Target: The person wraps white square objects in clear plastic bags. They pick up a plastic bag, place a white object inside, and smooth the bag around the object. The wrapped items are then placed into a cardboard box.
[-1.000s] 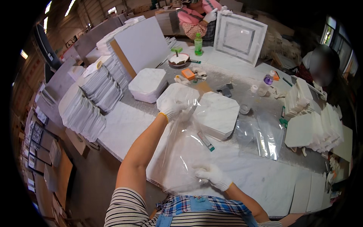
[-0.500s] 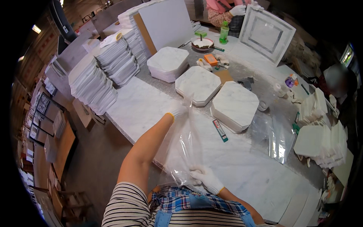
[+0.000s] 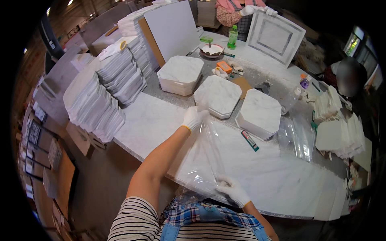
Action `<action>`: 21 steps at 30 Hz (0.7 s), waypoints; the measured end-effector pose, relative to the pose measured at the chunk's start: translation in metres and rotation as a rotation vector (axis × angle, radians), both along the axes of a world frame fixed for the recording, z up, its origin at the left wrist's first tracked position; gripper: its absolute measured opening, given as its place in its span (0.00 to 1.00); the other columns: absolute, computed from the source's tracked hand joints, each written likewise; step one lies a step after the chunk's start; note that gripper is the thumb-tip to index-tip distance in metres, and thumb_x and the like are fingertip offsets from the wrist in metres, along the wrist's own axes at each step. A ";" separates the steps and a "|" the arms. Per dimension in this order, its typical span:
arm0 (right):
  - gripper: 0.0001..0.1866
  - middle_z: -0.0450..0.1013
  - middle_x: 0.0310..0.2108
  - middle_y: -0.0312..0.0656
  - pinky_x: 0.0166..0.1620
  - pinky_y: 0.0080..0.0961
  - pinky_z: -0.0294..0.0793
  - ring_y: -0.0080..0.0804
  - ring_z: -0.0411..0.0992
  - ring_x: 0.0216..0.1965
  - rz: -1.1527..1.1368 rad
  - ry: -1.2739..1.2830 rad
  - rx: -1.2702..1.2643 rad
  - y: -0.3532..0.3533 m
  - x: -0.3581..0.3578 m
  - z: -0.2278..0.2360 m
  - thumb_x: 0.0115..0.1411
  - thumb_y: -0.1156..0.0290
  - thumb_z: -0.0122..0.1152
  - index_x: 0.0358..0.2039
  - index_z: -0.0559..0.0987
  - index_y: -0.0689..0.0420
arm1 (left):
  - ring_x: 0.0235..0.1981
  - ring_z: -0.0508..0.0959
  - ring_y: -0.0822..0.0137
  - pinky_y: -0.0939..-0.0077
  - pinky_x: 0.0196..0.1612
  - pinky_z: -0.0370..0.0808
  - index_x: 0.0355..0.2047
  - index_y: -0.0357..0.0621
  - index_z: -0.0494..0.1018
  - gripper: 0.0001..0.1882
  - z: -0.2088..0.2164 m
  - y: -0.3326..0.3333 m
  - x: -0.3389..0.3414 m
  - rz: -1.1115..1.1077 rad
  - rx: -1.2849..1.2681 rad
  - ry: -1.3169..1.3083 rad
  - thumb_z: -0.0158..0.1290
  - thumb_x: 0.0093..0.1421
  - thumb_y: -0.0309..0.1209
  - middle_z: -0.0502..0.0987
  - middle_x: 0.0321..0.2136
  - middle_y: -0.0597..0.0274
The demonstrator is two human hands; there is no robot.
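- Head view: plastic bag (image 3: 207, 150), clear, thin, crumpled, w/ bright glare streaks; stretched b/w the 2 hands, over the table (image 3: 277, 176) & its near edge, close to the plaid apron (image 3: 181, 217).
- L hand (image 3: 193, 117), white glove w/ yellow cuff: fingers pressed together, pinching bag's far end; fingertips partly hidden behind the glove's back.
- R hand (image 3: 234, 190), same glove type, at bag's near end: fingers bent; can't tell if they pinch or just touch.
- Bag outline hard to make out: see-thru, white tabletop shows thru; lower edge blends w/ apron.
- Tile stack (image 3: 217, 96), 8-sided, white, just past L hand.
- Co-worker (image 3: 233, 18) w/ panel (image 3: 276, 37): head cut off at top.
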State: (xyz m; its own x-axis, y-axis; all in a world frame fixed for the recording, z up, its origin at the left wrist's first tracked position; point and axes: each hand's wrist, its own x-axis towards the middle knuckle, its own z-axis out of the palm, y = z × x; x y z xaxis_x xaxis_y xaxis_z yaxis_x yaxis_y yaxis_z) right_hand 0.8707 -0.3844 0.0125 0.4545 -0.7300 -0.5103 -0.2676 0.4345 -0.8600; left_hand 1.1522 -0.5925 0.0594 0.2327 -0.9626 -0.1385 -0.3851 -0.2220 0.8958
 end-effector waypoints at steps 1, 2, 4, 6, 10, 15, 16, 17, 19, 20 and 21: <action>0.22 0.79 0.37 0.37 0.44 0.19 0.74 0.22 0.74 0.40 -0.007 0.034 -0.036 0.000 0.011 0.006 0.61 0.66 0.67 0.54 0.79 0.59 | 0.36 0.82 0.64 0.69 0.41 0.77 0.40 0.31 0.81 0.20 0.008 0.001 0.006 -0.007 -0.037 0.007 0.61 0.57 0.39 0.84 0.34 0.52; 0.19 0.79 0.40 0.38 0.47 0.21 0.74 0.24 0.74 0.42 -0.037 0.072 -0.007 0.003 0.018 0.019 0.62 0.64 0.66 0.51 0.82 0.60 | 0.37 0.82 0.64 0.69 0.42 0.77 0.41 0.30 0.81 0.20 0.006 0.001 0.013 -0.029 -0.050 0.013 0.61 0.57 0.39 0.84 0.34 0.52; 0.19 0.80 0.40 0.39 0.48 0.23 0.74 0.25 0.74 0.42 -0.183 0.074 -0.047 0.012 0.034 0.014 0.62 0.64 0.64 0.51 0.82 0.60 | 0.38 0.81 0.65 0.70 0.43 0.76 0.41 0.30 0.81 0.21 0.008 0.001 0.028 -0.081 -0.078 0.013 0.61 0.58 0.39 0.84 0.33 0.53; 0.18 0.81 0.41 0.42 0.48 0.25 0.74 0.27 0.76 0.41 -0.302 0.094 -0.036 0.028 0.046 0.010 0.64 0.62 0.63 0.48 0.82 0.62 | 0.37 0.80 0.66 0.71 0.43 0.76 0.41 0.31 0.81 0.19 0.012 0.006 0.036 -0.079 -0.128 0.219 0.61 0.59 0.38 0.83 0.34 0.55; 0.19 0.81 0.39 0.47 0.42 0.27 0.75 0.31 0.77 0.38 -0.377 0.329 -0.231 0.061 0.075 0.016 0.64 0.60 0.61 0.46 0.82 0.64 | 0.36 0.78 0.68 0.72 0.42 0.75 0.41 0.31 0.80 0.17 0.015 0.020 0.047 -0.173 -0.025 0.444 0.60 0.61 0.36 0.82 0.35 0.59; 0.16 0.82 0.37 0.44 0.40 0.25 0.74 0.28 0.76 0.36 -0.463 0.336 -0.203 0.097 0.098 0.013 0.62 0.64 0.65 0.42 0.83 0.64 | 0.35 0.78 0.70 0.73 0.41 0.75 0.41 0.33 0.80 0.16 0.010 0.035 0.047 -0.217 -0.083 0.476 0.59 0.62 0.36 0.81 0.34 0.63; 0.15 0.82 0.37 0.43 0.41 0.24 0.74 0.27 0.76 0.36 -0.478 0.288 -0.166 0.101 0.102 0.015 0.61 0.65 0.66 0.42 0.83 0.63 | 0.35 0.78 0.70 0.73 0.40 0.75 0.41 0.33 0.80 0.16 0.011 0.036 0.047 -0.213 -0.075 0.446 0.58 0.62 0.36 0.81 0.34 0.63; 0.14 0.82 0.37 0.42 0.41 0.23 0.74 0.26 0.76 0.36 -0.493 0.240 -0.129 0.103 0.105 0.017 0.60 0.66 0.66 0.42 0.83 0.63 | 0.35 0.78 0.71 0.72 0.40 0.75 0.41 0.33 0.80 0.17 0.012 0.036 0.048 -0.210 -0.067 0.417 0.58 0.63 0.37 0.81 0.34 0.63; 0.14 0.82 0.38 0.42 0.42 0.21 0.74 0.25 0.76 0.37 -0.489 0.210 -0.159 0.106 0.111 0.018 0.59 0.68 0.67 0.43 0.83 0.63 | 0.34 0.78 0.69 0.70 0.39 0.76 0.41 0.33 0.80 0.17 0.019 0.038 0.047 -0.260 -0.159 0.265 0.58 0.63 0.37 0.82 0.34 0.61; 0.14 0.82 0.38 0.41 0.43 0.21 0.74 0.24 0.77 0.38 -0.490 0.196 -0.174 0.107 0.113 0.018 0.59 0.68 0.68 0.43 0.83 0.63 | 0.34 0.79 0.68 0.69 0.38 0.76 0.41 0.33 0.80 0.17 0.020 0.038 0.044 -0.288 -0.206 0.190 0.58 0.62 0.38 0.82 0.34 0.59; 0.15 0.82 0.38 0.41 0.44 0.21 0.74 0.24 0.77 0.38 -0.471 0.195 -0.137 0.107 0.115 0.018 0.59 0.67 0.68 0.44 0.83 0.63 | 0.34 0.80 0.66 0.68 0.38 0.76 0.41 0.34 0.80 0.17 0.017 0.038 0.040 -0.294 -0.230 0.115 0.57 0.63 0.39 0.82 0.34 0.57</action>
